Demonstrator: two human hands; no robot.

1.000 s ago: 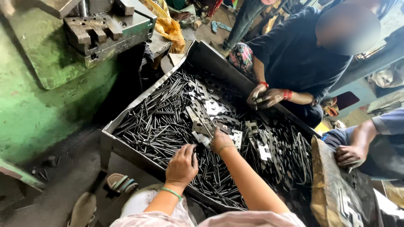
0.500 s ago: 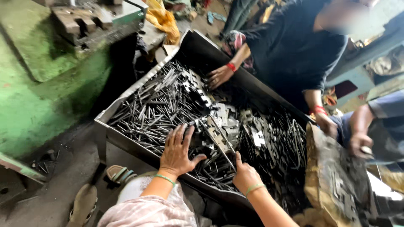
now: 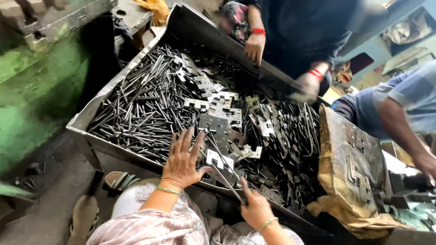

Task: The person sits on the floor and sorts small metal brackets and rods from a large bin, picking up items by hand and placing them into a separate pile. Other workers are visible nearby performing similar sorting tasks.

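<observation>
Two hands mine: left hand (image 3: 181, 159) splayed flat, steadying metal plates (image 3: 217, 119) in tray (image 3: 81, 121); right hand (image 3: 254, 209) pinching thin rod (image 3: 223, 176), pointing eleven o'clock, I see.

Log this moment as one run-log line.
left hand: flat on metal rods | right hand: gripping thin rod | tray: rods, hinge plates

metal tray (image 3: 81, 124) packed, co-worker's hand (image 3: 255, 47) opposite

You wear a thin green bangle on each wrist, left hand (image 3: 181, 161) and right hand (image 3: 256, 209), with pale patterned sleeves.
</observation>
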